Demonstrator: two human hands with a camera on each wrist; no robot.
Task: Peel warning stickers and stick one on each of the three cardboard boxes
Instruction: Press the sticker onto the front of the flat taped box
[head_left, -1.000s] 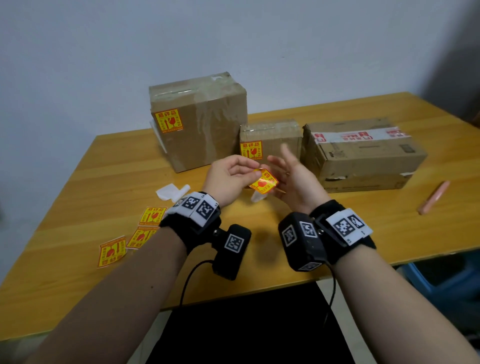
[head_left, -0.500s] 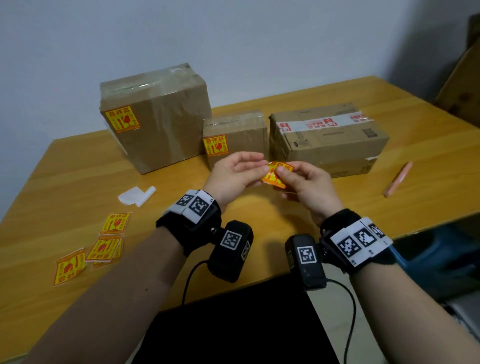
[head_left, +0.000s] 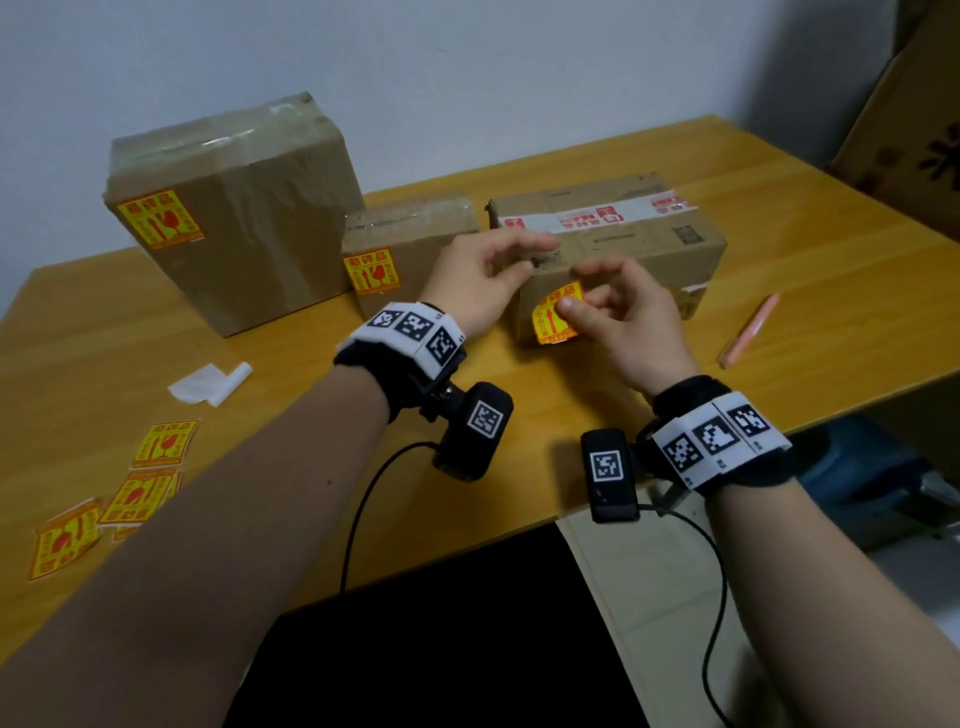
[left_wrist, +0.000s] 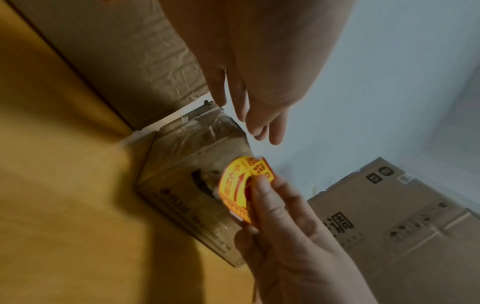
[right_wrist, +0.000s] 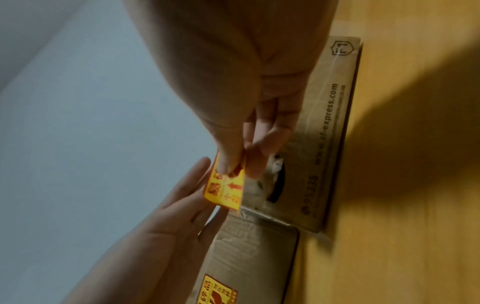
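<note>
Three cardboard boxes stand in a row on the wooden table: a large one (head_left: 249, 208) at the left, a small one (head_left: 410, 234) in the middle, and a flat taped one (head_left: 644, 244) at the right. The large and small boxes each carry a yellow warning sticker (head_left: 158, 221) on the front. My right hand (head_left: 613, 306) pinches another yellow sticker (head_left: 550, 319) (left_wrist: 239, 185) (right_wrist: 226, 189) in front of the near face of the flat box. My left hand (head_left: 488, 270) hovers beside it with loosely spread fingers, holding nothing.
Several spare yellow stickers (head_left: 135, 478) lie on the table (head_left: 831, 291) at the near left. A crumpled white backing paper (head_left: 210, 382) sits further in. A pink pen (head_left: 748, 332) lies right of the flat box. A big carton (head_left: 914, 140) stands at the far right.
Both hands moved right and forward from the table's middle to the flat box. My left hand let go of the sticker, which my right hand alone now holds.
</note>
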